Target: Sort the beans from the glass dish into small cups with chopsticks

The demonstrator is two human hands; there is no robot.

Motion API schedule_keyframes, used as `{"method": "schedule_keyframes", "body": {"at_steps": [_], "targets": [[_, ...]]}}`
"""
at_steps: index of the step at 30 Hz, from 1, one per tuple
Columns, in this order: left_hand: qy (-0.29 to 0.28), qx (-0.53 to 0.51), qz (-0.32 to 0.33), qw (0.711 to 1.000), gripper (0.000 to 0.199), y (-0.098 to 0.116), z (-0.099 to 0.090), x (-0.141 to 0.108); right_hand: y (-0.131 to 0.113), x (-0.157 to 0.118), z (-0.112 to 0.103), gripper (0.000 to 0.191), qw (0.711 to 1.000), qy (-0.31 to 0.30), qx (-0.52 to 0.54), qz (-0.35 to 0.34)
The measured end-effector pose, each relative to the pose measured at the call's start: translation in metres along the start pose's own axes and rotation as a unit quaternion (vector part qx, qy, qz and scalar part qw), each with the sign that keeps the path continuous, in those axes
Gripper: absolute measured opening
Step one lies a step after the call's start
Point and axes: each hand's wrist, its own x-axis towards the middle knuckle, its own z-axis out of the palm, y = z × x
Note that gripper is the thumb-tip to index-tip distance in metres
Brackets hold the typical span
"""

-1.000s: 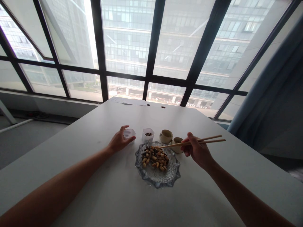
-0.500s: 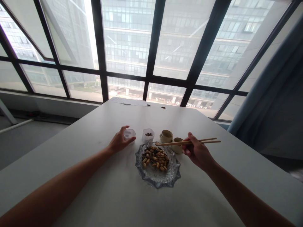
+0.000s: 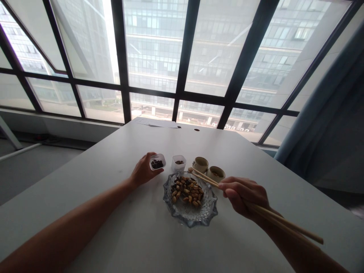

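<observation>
My left hand (image 3: 146,167) grips a small clear plastic box (image 3: 158,156), tilted so that its dark seeds show. In my right hand (image 3: 246,193) is a pair of chopsticks (image 3: 205,178), their rear ends pointing down to the right. At their tips is a small brown piece, perhaps a nut (image 3: 190,170), above the far rim of a scalloped glass dish (image 3: 190,219). Mixed nuts and dark seeds (image 3: 187,189) lie in the dish. Behind it stand a second plastic box (image 3: 178,158) with a few brown seeds and two beige cups, one left (image 3: 200,163), one right (image 3: 212,178) with nut-like pieces inside.
Everything rests on a white table (image 3: 127,227). Sheets of paper (image 3: 159,123) lie at its far end, beside two dark round holes. Beyond are tall windows (image 3: 153,45), with a blue curtain (image 3: 321,102) on the right.
The left box has tipped towards me, showing its dark seeds. My right hand has turned and lowered, swinging the chopsticks' rear ends down; a small brown piece now shows at their tips.
</observation>
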Motion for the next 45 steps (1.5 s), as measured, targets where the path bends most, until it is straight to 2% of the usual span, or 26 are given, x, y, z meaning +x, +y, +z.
{"method": "schedule_keyframes", "body": {"at_steps": [2,4,6,8,12,15,17,19,22,26,28,31,33,36,41,45], "targets": [[0.023,-0.011,0.087,0.996,0.052,0.002,0.0,-0.001,-0.002,0.002,0.001,0.022,1.0,-0.003,-0.014,-0.026],[0.026,-0.017,0.134,0.991,0.047,0.005,0.001,-0.002,-0.002,0.002,0.002,0.023,1.0,-0.003,-0.017,-0.011],[0.018,-0.004,0.116,0.993,0.051,0.007,0.002,-0.003,-0.002,0.001,0.003,0.029,1.0,0.001,-0.002,0.03],[0.001,0.016,0.061,0.998,0.059,0.007,0.001,-0.004,0.0,0.0,0.004,0.036,0.997,0.013,0.028,0.077],[-0.071,0.027,-0.03,0.997,0.076,0.002,-0.009,0.0,0.011,-0.002,0.004,0.042,0.976,0.094,0.102,0.165],[-0.115,0.014,-0.036,0.993,0.092,0.001,-0.022,0.011,0.023,-0.001,0.003,0.044,0.943,0.174,0.151,0.239],[-0.098,0.021,-0.017,0.995,0.091,0.009,-0.028,0.023,0.032,0.0,0.0,0.047,0.92,0.214,0.178,0.277],[-0.092,0.046,0.003,0.995,0.085,0.025,-0.026,0.036,0.04,0.0,-0.002,0.049,0.9,0.248,0.198,0.3],[-0.148,0.064,0.074,0.984,0.077,0.061,-0.007,0.057,0.051,-0.001,-0.008,0.049,0.878,0.293,0.214,0.314],[-0.278,0.11,0.115,0.947,0.086,0.107,0.037,0.083,0.063,-0.002,-0.018,0.048,0.865,0.333,0.22,0.305],[-0.329,0.134,0.121,0.927,0.093,0.121,0.06,0.094,0.067,-0.003,-0.023,0.048,0.864,0.341,0.216,0.3],[-0.379,0.158,0.121,0.904,0.092,0.133,0.086,0.105,0.071,-0.005,-0.028,0.048,0.865,0.347,0.207,0.297],[-0.389,0.167,0.121,0.898,0.086,0.135,0.097,0.11,0.073,-0.005,-0.031,0.048,0.866,0.351,0.201,0.296],[-0.365,0.155,0.141,0.907,0.08,0.133,0.103,0.11,0.073,-0.005,-0.034,0.047,0.864,0.358,0.192,0.298],[-0.318,0.138,0.201,0.916,0.08,0.131,0.1,0.104,0.072,-0.004,-0.035,0.048,0.87,0.349,0.184,0.295],[-0.317,0.141,0.198,0.917,0.08,0.131,0.097,0.102,0.075,-0.008,-0.031,0.049,0.882,0.322,0.167,0.301]]}}
